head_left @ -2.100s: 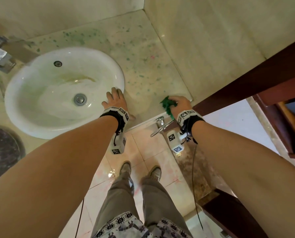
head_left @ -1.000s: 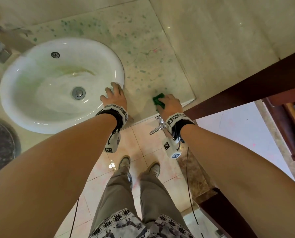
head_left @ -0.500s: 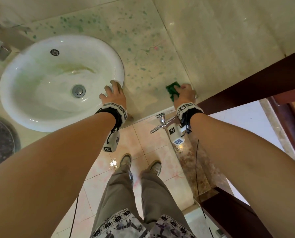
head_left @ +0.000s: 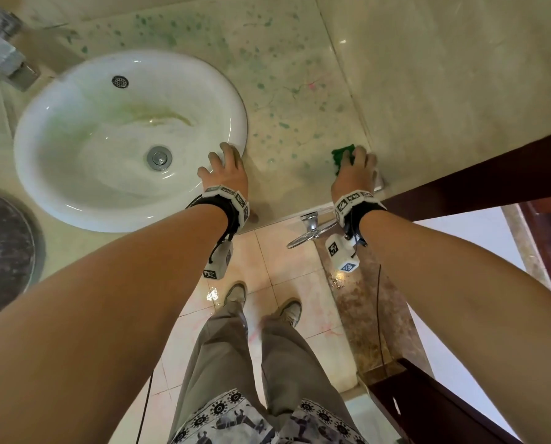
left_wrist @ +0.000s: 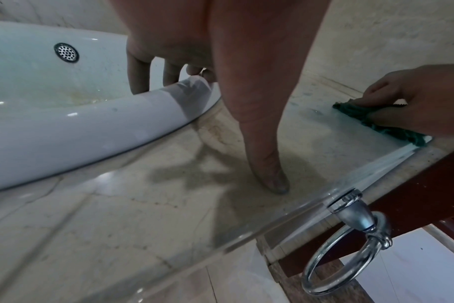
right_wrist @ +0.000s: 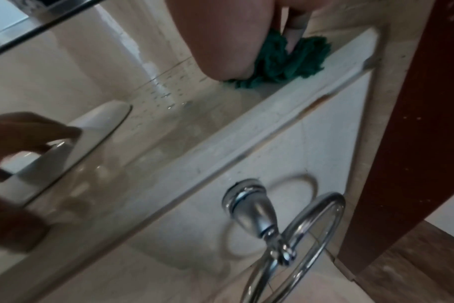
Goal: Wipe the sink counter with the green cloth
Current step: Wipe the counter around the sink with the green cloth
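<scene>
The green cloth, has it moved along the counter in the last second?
Yes. The cloth, under the right hand, has gone right, away from the sink, to the wall joint at the counter's right end.

Chrome tap [head_left: 3,49], at the far left beside the basin. Chrome towel ring [left_wrist: 350,246], mounted on the front face below the counter edge. Dark round mat [head_left: 5,251], lower left. Dark wooden frame [head_left: 492,174], along the right. Glossy floor tiles [head_left: 287,261]. Two shoes [head_left: 235,293], grey-brown trousers [head_left: 235,363].
</scene>
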Demonstrator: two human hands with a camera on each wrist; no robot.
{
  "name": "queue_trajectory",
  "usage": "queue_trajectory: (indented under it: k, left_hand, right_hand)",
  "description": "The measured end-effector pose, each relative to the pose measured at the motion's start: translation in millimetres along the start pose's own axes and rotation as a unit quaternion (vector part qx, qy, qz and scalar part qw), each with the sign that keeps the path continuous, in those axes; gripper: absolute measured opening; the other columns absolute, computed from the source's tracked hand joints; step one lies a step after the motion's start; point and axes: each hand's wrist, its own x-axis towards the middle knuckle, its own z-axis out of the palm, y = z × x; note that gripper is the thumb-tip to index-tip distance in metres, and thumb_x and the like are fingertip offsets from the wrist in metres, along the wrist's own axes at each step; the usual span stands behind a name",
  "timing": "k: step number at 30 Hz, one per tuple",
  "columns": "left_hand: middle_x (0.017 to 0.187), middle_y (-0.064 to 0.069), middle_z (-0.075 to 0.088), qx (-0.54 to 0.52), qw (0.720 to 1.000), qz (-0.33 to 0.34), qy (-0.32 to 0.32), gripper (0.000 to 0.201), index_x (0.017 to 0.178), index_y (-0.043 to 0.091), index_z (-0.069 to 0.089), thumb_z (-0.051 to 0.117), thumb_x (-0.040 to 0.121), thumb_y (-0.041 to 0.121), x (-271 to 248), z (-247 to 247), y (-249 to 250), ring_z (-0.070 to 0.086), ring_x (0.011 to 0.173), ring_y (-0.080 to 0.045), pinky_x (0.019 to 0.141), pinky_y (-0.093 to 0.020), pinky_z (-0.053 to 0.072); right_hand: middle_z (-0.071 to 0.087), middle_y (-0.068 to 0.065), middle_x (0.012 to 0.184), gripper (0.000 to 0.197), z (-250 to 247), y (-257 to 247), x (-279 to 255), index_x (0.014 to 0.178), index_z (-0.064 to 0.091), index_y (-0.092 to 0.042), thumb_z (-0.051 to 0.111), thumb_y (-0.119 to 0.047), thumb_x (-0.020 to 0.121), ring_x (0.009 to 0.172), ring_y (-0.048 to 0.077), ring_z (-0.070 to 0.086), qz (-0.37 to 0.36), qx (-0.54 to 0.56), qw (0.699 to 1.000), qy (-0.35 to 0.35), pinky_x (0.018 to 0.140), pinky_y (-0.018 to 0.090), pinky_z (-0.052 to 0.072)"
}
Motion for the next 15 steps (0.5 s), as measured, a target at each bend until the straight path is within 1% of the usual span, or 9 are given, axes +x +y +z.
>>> queue_trajectory:
  k: [1,3,5,6,8,10,11,12,15]
  left_hand:
    - [0.145,-0.016,0.017,-0.004,1.0,0.002,0.003,0.143,0.145,-0.004,0.014,0.083,0.043,0.069,0.0,0.4,0.3,0.04,0.115,-0.031,0.084,-0.039,0.045]
    - [0.144,-0.015,0.015,0.003,1.0,0.003,-0.004,0.15,0.145,-0.003,0.012,0.081,0.036,0.076,-0.8,-1.6,0.4,0.038,0.116,-0.031,0.085,-0.039,0.045]
    - [0.142,-0.015,0.015,0.009,1.0,0.001,-0.01,0.151,0.145,-0.002,0.015,0.081,0.033,0.076,-0.1,-2.1,1.4,0.037,0.115,-0.032,0.084,-0.04,0.045]
    - [0.142,-0.015,0.015,0.009,1.0,-0.002,-0.009,0.147,0.145,-0.001,0.017,0.082,0.036,0.074,1.1,-0.3,2.7,0.037,0.115,-0.032,0.083,-0.04,0.045]
    - [0.142,-0.015,0.019,-0.003,1.0,-0.011,0.002,0.132,0.145,-0.002,0.02,0.084,0.049,0.063,4.3,4.1,3.8,0.039,0.114,-0.032,0.08,-0.04,0.045]
    - [0.143,-0.015,0.024,-0.025,0.999,-0.027,0.012,0.117,0.145,-0.003,0.021,0.084,0.062,0.049,8.3,8.2,3.3,0.041,0.112,-0.033,0.075,-0.04,0.044]
    - [0.142,-0.015,0.025,-0.028,0.999,-0.03,0.014,0.114,0.145,-0.004,0.022,0.084,0.063,0.046,9.2,8.8,3.5,0.042,0.111,-0.032,0.074,-0.04,0.043]
    - [0.142,-0.015,0.025,-0.023,0.999,-0.029,0.012,0.116,0.145,-0.004,0.022,0.085,0.062,0.048,9.3,9.2,3.0,0.042,0.111,-0.032,0.074,-0.04,0.044]
    - [0.142,-0.015,0.019,-0.001,1.0,-0.012,-0.003,0.139,0.145,-0.002,0.016,0.085,0.044,0.065,4.9,4.4,1.8,0.039,0.114,-0.032,0.082,-0.041,0.047]
  right_hand:
    - [0.021,0.01,0.152,0.07,-0.4,0.3,-2.8,0.145,0.035,-0.007,0.062,-0.001,0.08,0.137,0.034,0.022,-0.02,0.004,1.0,-0.007,0.11,0.043,0.035]
    - [0.024,0.006,0.149,0.068,0.5,-3.3,-10.9,0.142,0.04,-0.011,0.06,0.002,0.079,0.134,0.03,0.024,-0.054,0.017,0.998,-0.033,0.108,0.04,0.038]
    - [0.032,0.004,0.146,0.059,5.9,-10.5,-21.5,0.139,0.046,-0.014,0.057,0.0,0.083,0.131,0.029,0.029,-0.095,0.043,0.994,-0.021,0.102,0.038,0.044]
    - [0.038,0.003,0.144,0.052,7.7,-14.4,-28.5,0.135,0.051,-0.014,0.055,-0.003,0.085,0.128,0.029,0.033,-0.12,0.063,0.991,0.001,0.097,0.039,0.048]
    - [0.048,0.004,0.138,0.039,13.3,-19.9,-40.2,0.128,0.058,-0.012,0.053,-0.011,0.089,0.123,0.03,0.039,-0.161,0.101,0.981,0.03,0.088,0.038,0.05]
    - [0.055,0.005,0.134,0.035,19.0,-18.5,-44.8,0.123,0.062,-0.01,0.053,-0.017,0.091,0.119,0.033,0.044,-0.192,0.119,0.973,0.044,0.086,0.038,0.051]
    - [0.056,0.005,0.133,0.034,20.0,-13.7,-43.9,0.123,0.063,-0.009,0.053,-0.015,0.091,0.117,0.034,0.045,-0.207,0.123,0.969,0.048,0.086,0.039,0.052]
    - [0.055,0.004,0.136,0.035,19.7,-7.8,-40.4,0.125,0.062,-0.009,0.052,-0.012,0.091,0.117,0.035,0.045,-0.22,0.111,0.968,0.039,0.088,0.04,0.051]
    - [0.04,-0.001,0.149,0.051,11.0,13.7,-22.3,0.139,0.048,-0.014,0.048,0.0,0.09,0.127,0.031,0.036,-0.215,0.036,0.976,-0.024,0.096,0.041,0.047]
